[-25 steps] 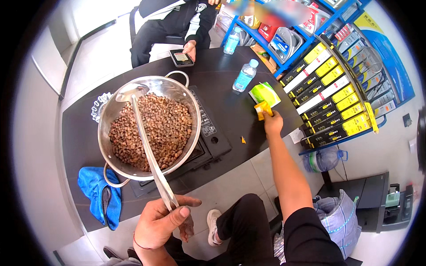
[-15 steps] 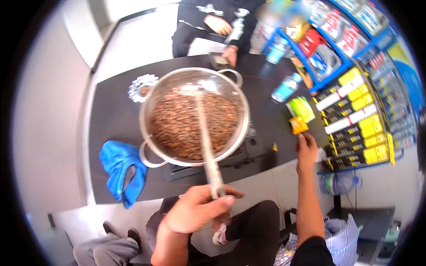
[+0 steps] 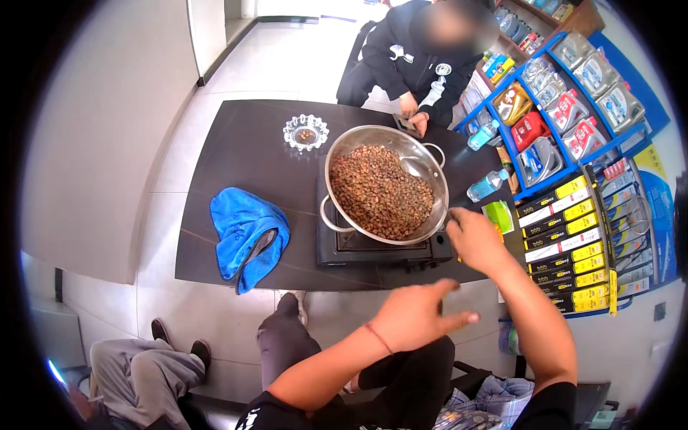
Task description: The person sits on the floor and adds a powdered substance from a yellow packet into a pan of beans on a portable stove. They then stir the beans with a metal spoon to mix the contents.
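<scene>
Left hand: our left hand (image 3: 423, 309) is nearest to us, off the front edge of the bench (image 3: 215, 165); its fingers and thumb are spread and hold nothing.
Right hand: our right hand (image 3: 474, 238) is at the right side of the pot (image 3: 408, 146), fingers bent toward the rim; we cannot tell if they pinch or touch it.
Blue cloth: the blue cloth (image 3: 249, 235) lies crumpled on the bench, left of the stove (image 3: 358, 256).
Pot: it stands on the stove; we see no flame. We judge the metal may be hot, so bare fingers should be careful at the rim.
Brown pieces: the brown pieces (image 3: 378, 190) fill the pot, with bare wall at the upper right; slow, level movement would, we think, avoid spilling.
Green packet: the green packet (image 3: 497, 216) lies just beyond our right hand.
Far side: there are a bottle (image 3: 486, 186), an ashtray (image 3: 305, 133) and a seated person (image 3: 405, 61).
</scene>
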Motion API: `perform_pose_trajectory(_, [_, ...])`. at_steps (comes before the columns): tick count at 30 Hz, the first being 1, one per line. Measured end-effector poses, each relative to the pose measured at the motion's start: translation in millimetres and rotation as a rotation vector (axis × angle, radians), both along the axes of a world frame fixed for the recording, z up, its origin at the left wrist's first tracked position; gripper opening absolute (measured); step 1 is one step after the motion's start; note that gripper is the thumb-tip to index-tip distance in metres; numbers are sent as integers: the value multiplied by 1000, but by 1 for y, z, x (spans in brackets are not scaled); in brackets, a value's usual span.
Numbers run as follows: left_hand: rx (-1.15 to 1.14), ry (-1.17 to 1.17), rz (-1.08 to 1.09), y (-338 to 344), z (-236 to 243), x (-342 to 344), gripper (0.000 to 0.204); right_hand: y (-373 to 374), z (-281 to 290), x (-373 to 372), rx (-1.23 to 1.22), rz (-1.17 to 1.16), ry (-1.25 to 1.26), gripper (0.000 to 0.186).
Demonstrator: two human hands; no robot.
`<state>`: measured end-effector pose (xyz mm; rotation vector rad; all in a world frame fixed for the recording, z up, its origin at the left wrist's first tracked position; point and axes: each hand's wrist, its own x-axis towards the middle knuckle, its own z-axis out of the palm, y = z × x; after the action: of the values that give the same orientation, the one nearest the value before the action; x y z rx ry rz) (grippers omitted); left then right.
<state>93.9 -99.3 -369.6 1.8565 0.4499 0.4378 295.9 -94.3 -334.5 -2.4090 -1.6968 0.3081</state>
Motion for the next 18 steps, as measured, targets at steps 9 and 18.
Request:
perform_pose_trajectory(9, [-453, -286, 799, 112, -74, -71, 30, 42, 2, -18, -139, 25, 138, 33])
perform_pose_trajectory(18, [-853, -430, 543, 113, -87, -76, 26, -18, 62, -61, -216, 189, 103, 36])
